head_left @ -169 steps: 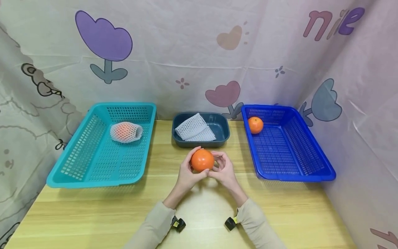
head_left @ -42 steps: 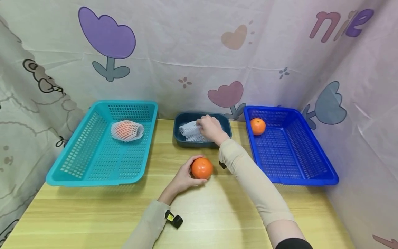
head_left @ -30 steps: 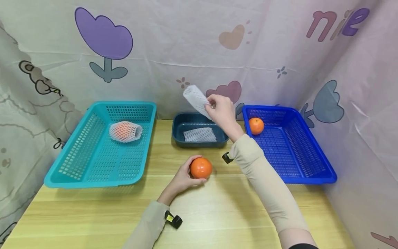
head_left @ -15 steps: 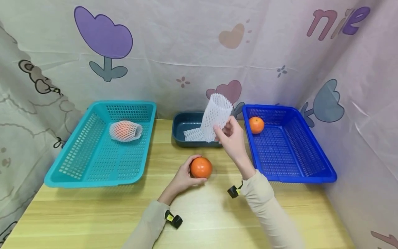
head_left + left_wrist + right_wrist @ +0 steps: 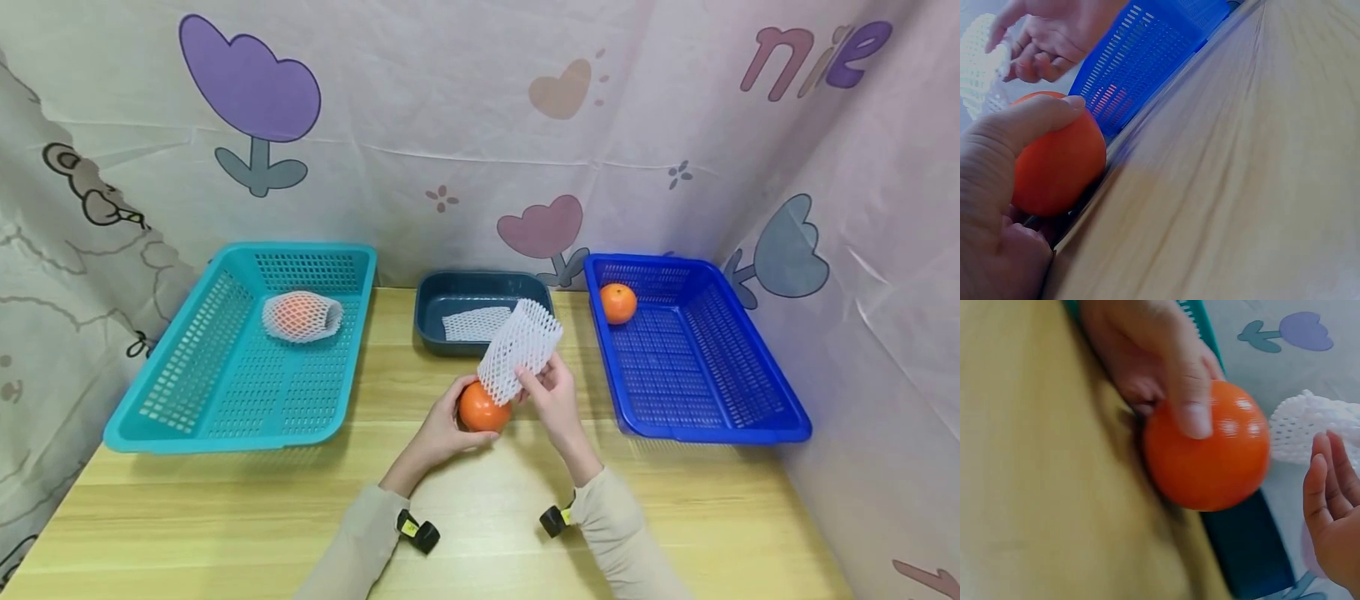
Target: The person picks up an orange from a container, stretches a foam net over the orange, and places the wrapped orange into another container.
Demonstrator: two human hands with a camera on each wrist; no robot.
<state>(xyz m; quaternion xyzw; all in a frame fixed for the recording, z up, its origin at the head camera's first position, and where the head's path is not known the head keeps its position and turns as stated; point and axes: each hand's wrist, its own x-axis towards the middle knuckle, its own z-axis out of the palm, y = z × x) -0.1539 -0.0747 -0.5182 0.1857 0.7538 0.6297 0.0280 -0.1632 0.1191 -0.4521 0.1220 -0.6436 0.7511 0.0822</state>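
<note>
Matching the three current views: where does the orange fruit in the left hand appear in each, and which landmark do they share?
Head: the orange fruit is below centre, gripped by the left hand.
Left wrist: the orange fruit is left of centre, partly behind the thumb.
Right wrist: the orange fruit is right of centre.
Shared landmark: the white net sleeve, pinched by the right hand.

On a table (image 5: 225, 525) with a yellowish wood-grain top, a teal perforated basket (image 5: 255, 375) is set at the left and a blue perforated basket (image 5: 682, 358) at the right; between them, near the far edge, a small dark tray (image 5: 452, 346) is placed.
</note>
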